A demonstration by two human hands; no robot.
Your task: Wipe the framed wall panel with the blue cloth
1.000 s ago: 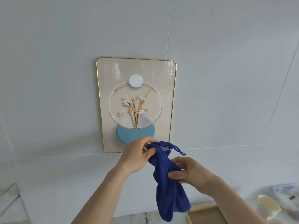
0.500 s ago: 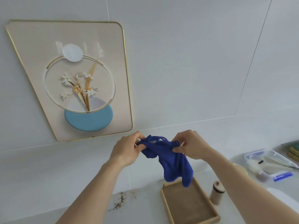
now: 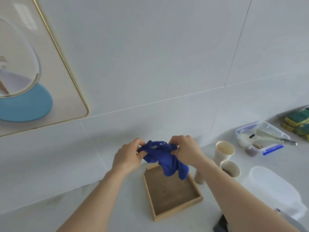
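Note:
The blue cloth [image 3: 165, 160] hangs bunched between both hands, low in the middle of the view. My left hand [image 3: 127, 157] pinches its left end and my right hand [image 3: 184, 151] pinches its right end, with the loose part drooping over a wooden tray. The framed wall panel [image 3: 55, 77], beige with a gold rim and a blue disc, sits at the upper left, partly cut off by the frame edge. Both hands are well below and to the right of it.
A shallow wooden tray [image 3: 199, 200] lies on the white counter under the cloth. To the right stand two paper cups [image 3: 224, 150], a clear lidded box with utensils [image 3: 262, 137], sponges [image 3: 296, 120] and a white plastic lid [image 3: 274, 186].
The view has swung down and to the right, so the panel has slid to the upper left. My hands now hold the cloth end to end, close together over the tray.

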